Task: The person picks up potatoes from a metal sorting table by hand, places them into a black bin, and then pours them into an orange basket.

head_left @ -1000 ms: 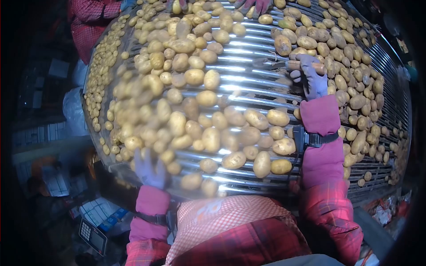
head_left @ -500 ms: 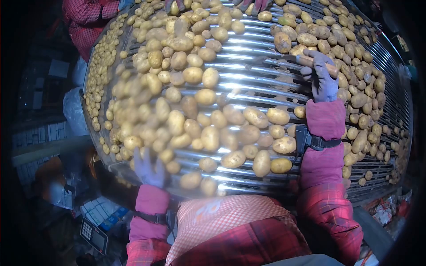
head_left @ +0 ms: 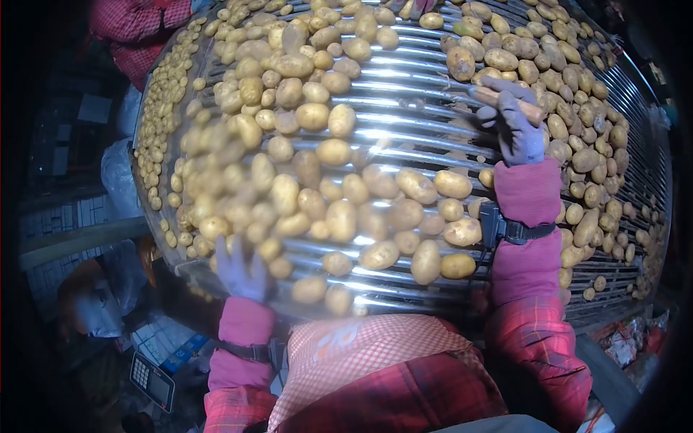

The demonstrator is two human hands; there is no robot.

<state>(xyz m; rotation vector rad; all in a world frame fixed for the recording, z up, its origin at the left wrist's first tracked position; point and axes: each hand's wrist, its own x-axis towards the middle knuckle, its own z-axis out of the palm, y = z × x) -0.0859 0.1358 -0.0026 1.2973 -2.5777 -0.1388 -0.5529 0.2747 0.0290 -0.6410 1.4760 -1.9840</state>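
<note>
Overhead, as the head camera sees it, a worker's gloved right hand (head_left: 518,137) grasps a tool's wooden handle (head_left: 531,112) above a worktop of shiny metal bars (head_left: 404,136), fingers curled round the grip, while the gloved left hand (head_left: 240,274) is released, its fingers spread at the near edge beside blurred potatoes (head_left: 333,151); whether it touches any cannot be told. The handle slants over the bars just beside a dense bank of duller potatoes (head_left: 586,162) on the worker's right, and its working end cannot be made out. The tool looks light and rigid, best taken round the middle of the wood, where the thumb and fingers can close from opposite sides; dry wood should give fair purchase even through a glove. The potatoes, spread in a loose layer across the middle and left, look firm and moderately weighty for their bulk, smooth enough to roll, and likely to bruise or scuff if dropped on metal. Each is best held round its widest part with the whole palm, the smallest ones at the far left (head_left: 164,97) with fingertips. A second person's gloved hand (head_left: 413,7) shows at the top edge, near more potatoes, and a checked red sleeve (head_left: 128,22) at upper left.
</note>
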